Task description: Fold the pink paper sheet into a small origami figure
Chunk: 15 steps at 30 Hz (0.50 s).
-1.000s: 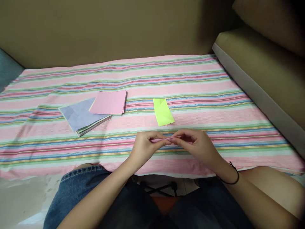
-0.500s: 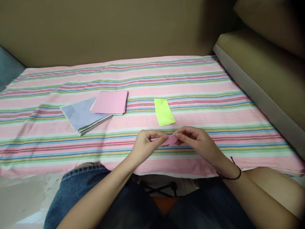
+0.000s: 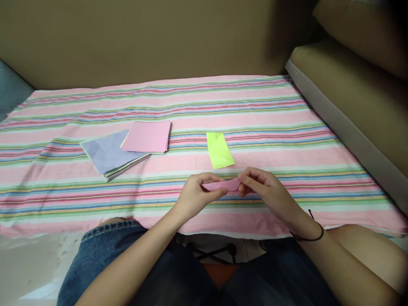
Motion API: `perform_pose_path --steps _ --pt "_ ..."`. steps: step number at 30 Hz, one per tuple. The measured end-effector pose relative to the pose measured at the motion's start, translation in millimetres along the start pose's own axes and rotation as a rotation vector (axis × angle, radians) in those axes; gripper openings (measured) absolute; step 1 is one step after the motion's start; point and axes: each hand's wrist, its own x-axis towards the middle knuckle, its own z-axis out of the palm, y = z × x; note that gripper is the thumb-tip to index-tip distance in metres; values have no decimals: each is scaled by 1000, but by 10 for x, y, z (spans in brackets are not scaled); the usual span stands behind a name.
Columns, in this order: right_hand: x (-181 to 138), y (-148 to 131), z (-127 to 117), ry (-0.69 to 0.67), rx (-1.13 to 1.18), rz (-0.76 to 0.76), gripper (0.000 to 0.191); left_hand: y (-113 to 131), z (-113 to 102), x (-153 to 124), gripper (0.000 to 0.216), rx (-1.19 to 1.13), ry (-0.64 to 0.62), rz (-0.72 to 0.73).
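A narrow folded strip of pink paper [image 3: 219,185] is held between my two hands, just above the front part of the cloth. My left hand [image 3: 198,190] grips its left part, the thumb lying along the near side. At the strip's right end, my right hand [image 3: 257,182] pinches it between thumb and fingers. The fingertips behind the paper are mostly hidden. Just beyond the hands lies a creased yellow-green paper [image 3: 219,151], flat on the cloth.
To the left, a stack of pink square paper [image 3: 147,137] overlaps a larger stack with a bluish-purple sheet [image 3: 108,151] on top. Beneath everything spreads a striped cloth [image 3: 255,114]. A brown cushion [image 3: 350,93] borders the right side, and a brown backrest [image 3: 143,42] rises behind.
My right hand has shifted slightly to the right along the pink paper, and my left thumb has slid a little lower. More of the strip now shows. The other papers stay put.
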Motion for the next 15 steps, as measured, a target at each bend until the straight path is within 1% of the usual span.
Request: perform_pose_path --steps 4,6,8,12,15 --pt "1 25 41 -87 -63 -5 18 -12 10 0 20 40 37 45" --pt "-7 42 62 -125 -123 -5 19 -28 19 -6 18 52 38 69" --pt "-17 53 79 -109 -195 -11 19 -52 30 -17 15 76 39 102" --pt "-32 44 107 -24 -340 -40 22 -96 46 -39 14 140 51 197" --pt "-34 28 122 -5 -392 -55 23 -103 41 -36 15 192 50 231"
